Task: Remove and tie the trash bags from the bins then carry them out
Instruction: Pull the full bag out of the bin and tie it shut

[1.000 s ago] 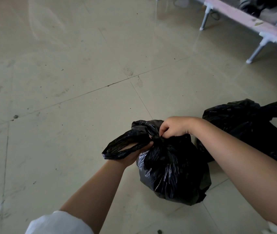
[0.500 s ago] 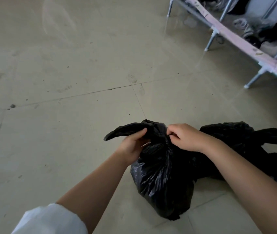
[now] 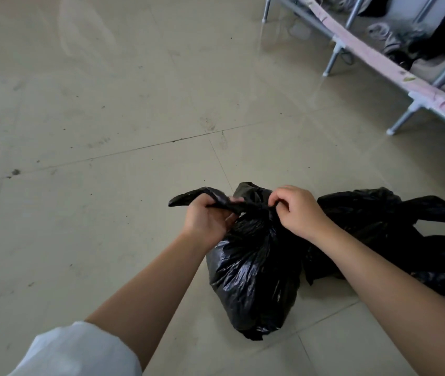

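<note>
A: On the tiled floor (image 3: 85,240), head view. Near black trash bag (image 3: 253,267) stands there, gathered at the neck. Against half a second back: the frame has tilted, more of the metal-legged bed frame (image 3: 373,61) shows at upper right, and the hands sit a touch higher on the neck.

B: The left-hand tail?

A: Half a second ago it curved up past the fingers; now it is drawn out level to the left, stretched tight between the hands. One second ago the left hand held it as a loose loop lower down.

B: Any print, brand, label?

A: None readable on either bag.

B: Grip, left?

A: Left hand (image 3: 205,218) is curled round the twisted tail, fingers wrapped over it, tip of the tail poking out past the knuckles.

B: Right?

A: Right hand (image 3: 297,210) pinches the plastic at the knot, thumb and forefinger bent tight, other fingers folded.

B: Second bag?

A: Another black bag (image 3: 395,226) lies slumped just behind the right wrist, touching the first. White sleeve (image 3: 80,351) at lower left.
</note>
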`<action>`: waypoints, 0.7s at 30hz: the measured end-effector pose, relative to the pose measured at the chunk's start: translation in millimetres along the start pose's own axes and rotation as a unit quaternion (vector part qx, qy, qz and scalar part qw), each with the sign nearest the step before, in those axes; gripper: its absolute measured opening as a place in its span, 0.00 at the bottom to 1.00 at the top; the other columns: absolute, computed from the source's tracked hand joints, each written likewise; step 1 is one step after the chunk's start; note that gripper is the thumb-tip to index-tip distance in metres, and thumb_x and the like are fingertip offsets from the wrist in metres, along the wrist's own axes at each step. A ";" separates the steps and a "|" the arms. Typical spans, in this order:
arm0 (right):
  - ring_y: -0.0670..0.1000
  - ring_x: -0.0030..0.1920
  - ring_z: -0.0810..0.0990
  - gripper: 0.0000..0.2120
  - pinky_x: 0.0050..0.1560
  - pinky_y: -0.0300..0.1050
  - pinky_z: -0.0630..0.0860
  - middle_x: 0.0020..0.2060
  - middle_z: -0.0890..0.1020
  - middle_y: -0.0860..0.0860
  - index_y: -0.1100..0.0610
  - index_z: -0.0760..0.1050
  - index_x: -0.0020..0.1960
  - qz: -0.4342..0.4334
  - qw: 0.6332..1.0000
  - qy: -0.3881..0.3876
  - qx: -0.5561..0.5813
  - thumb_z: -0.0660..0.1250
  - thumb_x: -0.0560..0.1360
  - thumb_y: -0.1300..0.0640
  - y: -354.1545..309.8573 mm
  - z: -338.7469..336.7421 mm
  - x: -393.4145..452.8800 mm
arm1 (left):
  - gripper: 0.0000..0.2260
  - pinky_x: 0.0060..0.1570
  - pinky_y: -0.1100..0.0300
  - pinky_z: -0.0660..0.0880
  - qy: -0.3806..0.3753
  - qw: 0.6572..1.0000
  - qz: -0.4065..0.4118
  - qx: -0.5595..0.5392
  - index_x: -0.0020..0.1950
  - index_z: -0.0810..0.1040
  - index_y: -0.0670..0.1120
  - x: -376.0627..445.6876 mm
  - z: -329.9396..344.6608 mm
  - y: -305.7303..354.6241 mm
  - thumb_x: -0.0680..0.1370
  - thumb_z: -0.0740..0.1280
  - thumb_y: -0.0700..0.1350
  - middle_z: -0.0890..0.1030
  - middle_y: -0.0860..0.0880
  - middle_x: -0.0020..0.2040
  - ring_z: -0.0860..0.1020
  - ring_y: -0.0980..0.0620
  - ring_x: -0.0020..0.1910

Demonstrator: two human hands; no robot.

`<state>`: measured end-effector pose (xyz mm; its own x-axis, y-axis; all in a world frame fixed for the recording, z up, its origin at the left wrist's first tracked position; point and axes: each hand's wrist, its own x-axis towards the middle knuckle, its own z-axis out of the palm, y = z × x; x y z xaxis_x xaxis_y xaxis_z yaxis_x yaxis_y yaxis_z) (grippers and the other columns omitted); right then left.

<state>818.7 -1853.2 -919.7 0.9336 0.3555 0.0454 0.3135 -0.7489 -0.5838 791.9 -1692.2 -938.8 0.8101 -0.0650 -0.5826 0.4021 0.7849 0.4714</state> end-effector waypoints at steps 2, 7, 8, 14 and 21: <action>0.60 0.39 0.78 0.13 0.40 0.39 0.68 0.34 0.80 0.63 0.68 0.78 0.36 -0.087 0.991 0.011 -0.099 0.55 0.66 0.72 -0.5 1.1 -1.8 | 0.15 0.36 0.60 0.66 0.015 1.000 -0.009 0.000 0.30 0.60 0.44 -2.6 6.7 0.5 0.76 0.46 0.38 0.66 0.48 0.18 0.65 0.48 0.29; 0.51 0.42 0.77 0.12 0.37 0.26 0.65 0.41 0.82 0.55 0.67 0.81 0.46 0.030 0.996 -0.081 0.003 0.59 0.71 0.72 1.0 2.6 -2.3 | 0.15 0.36 0.56 0.69 0.048 0.999 -0.017 0.016 0.33 0.62 0.43 1.3 7.1 1.7 0.80 0.48 0.39 0.67 0.45 0.26 0.67 0.48 0.31; 0.48 0.39 0.75 0.12 0.35 0.23 0.66 0.39 0.80 0.51 0.64 0.81 0.46 0.077 0.990 -0.108 0.051 0.60 0.72 0.71 4.0 1.9 -2.2 | 0.15 0.36 0.55 0.71 0.053 0.998 -0.017 0.033 0.34 0.63 0.42 1.6 4.2 -0.1 0.80 0.49 0.39 0.69 0.45 0.27 0.70 0.48 0.31; 0.40 0.26 0.71 0.16 0.25 0.31 0.66 0.30 0.73 0.49 0.53 0.74 0.37 0.176 0.926 -0.169 0.287 0.59 0.75 0.70 9.5 1.6 -5.9 | 0.16 0.36 0.53 0.72 0.086 0.996 -0.017 0.031 0.35 0.66 0.44 4.4 -3.9 -11.5 0.82 0.51 0.42 0.76 0.46 0.23 0.72 0.48 0.34; 0.41 0.28 0.74 0.15 0.25 0.28 0.67 0.38 0.74 0.54 0.54 0.74 0.46 0.163 0.907 -0.276 0.274 0.62 0.72 0.74 8.9 8.9 -7.0 | 0.16 0.33 0.57 0.69 0.192 0.981 0.029 -0.020 0.35 0.66 0.42 4.7 7.8 -22.3 0.83 0.51 0.42 0.69 0.44 0.32 0.68 0.49 0.30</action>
<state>813.5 -1857.4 -932.4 0.6851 0.5041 -0.5259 -0.2379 -0.5275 -0.8156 790.1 -1714.8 -946.9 0.6073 0.2120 -0.7657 0.3368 0.8042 0.4898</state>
